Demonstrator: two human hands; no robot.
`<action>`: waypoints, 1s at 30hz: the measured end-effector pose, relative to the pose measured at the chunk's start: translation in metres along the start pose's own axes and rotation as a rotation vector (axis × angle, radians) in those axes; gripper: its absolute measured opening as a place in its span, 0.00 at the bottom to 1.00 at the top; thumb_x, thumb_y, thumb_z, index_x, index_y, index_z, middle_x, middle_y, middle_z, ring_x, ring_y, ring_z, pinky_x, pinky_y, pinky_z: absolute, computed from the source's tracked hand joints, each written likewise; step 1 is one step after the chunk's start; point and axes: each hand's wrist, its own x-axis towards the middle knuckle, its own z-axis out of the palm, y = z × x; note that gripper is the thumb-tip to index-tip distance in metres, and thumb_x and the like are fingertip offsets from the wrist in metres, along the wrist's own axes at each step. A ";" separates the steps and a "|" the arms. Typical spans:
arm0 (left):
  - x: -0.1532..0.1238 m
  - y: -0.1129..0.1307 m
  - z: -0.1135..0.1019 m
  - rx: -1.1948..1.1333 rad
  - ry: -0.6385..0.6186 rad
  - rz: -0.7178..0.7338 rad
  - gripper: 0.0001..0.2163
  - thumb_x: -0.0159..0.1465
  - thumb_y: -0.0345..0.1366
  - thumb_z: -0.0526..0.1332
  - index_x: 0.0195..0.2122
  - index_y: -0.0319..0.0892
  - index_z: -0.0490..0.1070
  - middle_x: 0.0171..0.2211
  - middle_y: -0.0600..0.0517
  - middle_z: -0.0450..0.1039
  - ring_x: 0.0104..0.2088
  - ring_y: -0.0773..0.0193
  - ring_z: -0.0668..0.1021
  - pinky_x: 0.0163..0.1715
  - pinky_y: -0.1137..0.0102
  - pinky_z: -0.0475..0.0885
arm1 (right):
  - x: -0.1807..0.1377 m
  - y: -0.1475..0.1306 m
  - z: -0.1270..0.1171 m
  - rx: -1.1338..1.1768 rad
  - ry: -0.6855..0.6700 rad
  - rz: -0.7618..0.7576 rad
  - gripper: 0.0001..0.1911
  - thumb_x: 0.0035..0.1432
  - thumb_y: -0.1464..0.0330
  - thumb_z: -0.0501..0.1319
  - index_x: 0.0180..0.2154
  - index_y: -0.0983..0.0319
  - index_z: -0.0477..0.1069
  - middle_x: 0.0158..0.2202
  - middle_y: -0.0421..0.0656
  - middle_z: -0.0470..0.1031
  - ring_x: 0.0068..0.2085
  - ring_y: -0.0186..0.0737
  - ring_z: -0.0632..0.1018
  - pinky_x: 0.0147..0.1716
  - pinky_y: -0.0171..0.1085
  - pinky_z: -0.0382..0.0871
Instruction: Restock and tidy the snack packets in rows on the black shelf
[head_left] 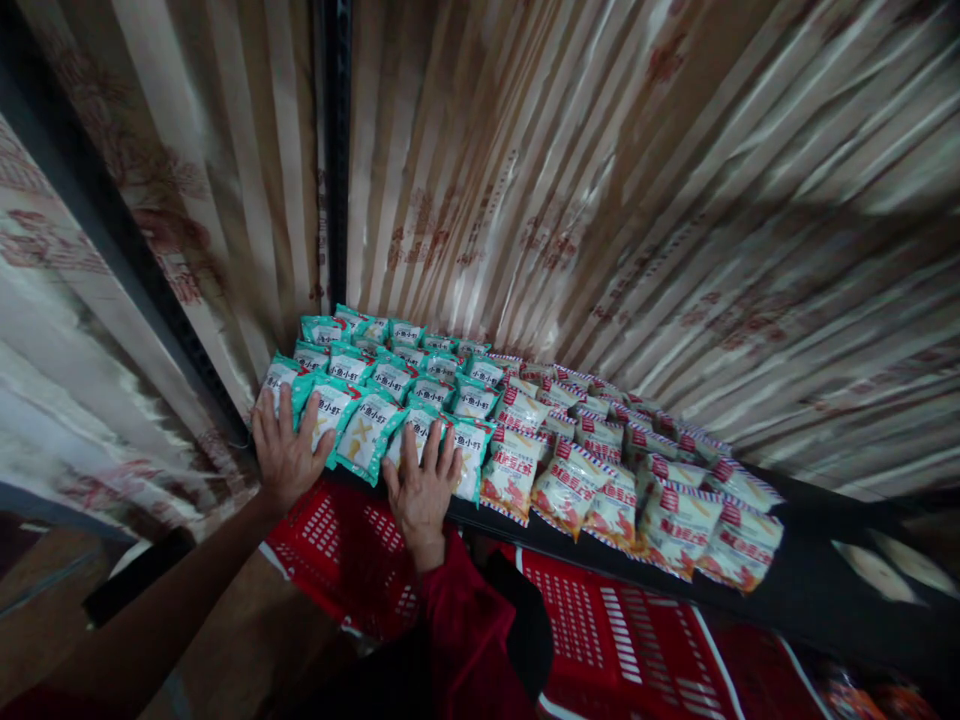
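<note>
Rows of teal-and-white snack bags [370,430] stand at the left end of a dark shelf [814,520]. My left hand [289,450] lies with fingers spread against the front bags at the far left. Against the front row farther right, my right hand [421,490] rests with its fingers stretched out, partly covering one bag. Neither hand grips a bag. Beside the teal bags, white snack bags with striped edges and red print [570,487] stand in several rows.
Below the shelf are a red plastic basket [337,550] and another red basket [622,630]. Pleated printed curtains [480,180] hang behind the bags. A dark metal post [336,150] rises at the back left. Two pale flat pieces [874,572] lie toward the shelf's right end.
</note>
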 end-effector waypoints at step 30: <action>-0.011 0.000 -0.012 -0.075 -0.012 0.095 0.30 0.66 0.40 0.54 0.67 0.47 0.45 0.69 0.46 0.31 0.67 0.41 0.44 0.61 0.42 0.46 | -0.022 -0.012 -0.007 0.083 -0.024 -0.104 0.28 0.63 0.63 0.56 0.63 0.57 0.56 0.68 0.53 0.46 0.68 0.54 0.47 0.60 0.54 0.51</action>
